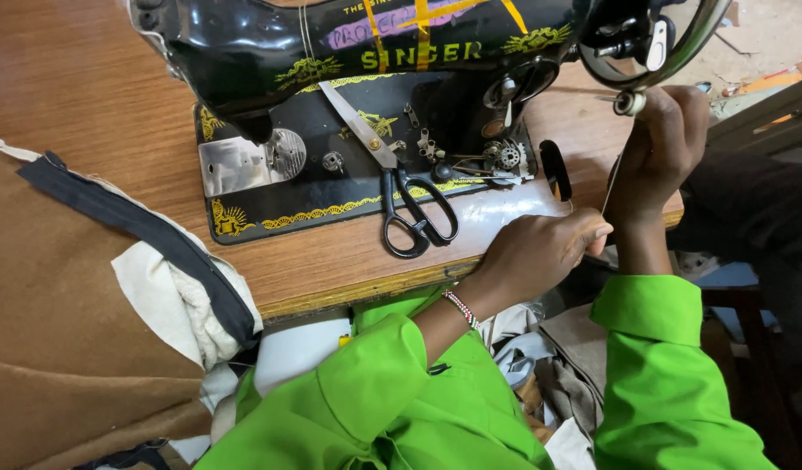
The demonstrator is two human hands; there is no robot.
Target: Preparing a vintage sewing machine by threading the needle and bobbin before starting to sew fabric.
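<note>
A black sewing machine [270,52] with gold ornament stands on a wooden table [87,96]. My right hand [658,148] is raised at the machine's right end, just under the handwheel [671,52], with its fingers closed. My left hand [540,252] rests at the table's front edge, fingertips pinched together. A thin pale thread [612,184] runs taut between the two hands. Black-handled scissors [410,200] lie on the machine's base, left of my left hand. Both sleeves are bright green, and a beaded bracelet [461,308] sits on my left wrist.
Brown fabric [53,313] with a black zip strip [140,231] and white lining hangs off the table's left side. Loose cloth pieces [549,374] lie in my lap. A dark wooden stool [749,322] stands at the right.
</note>
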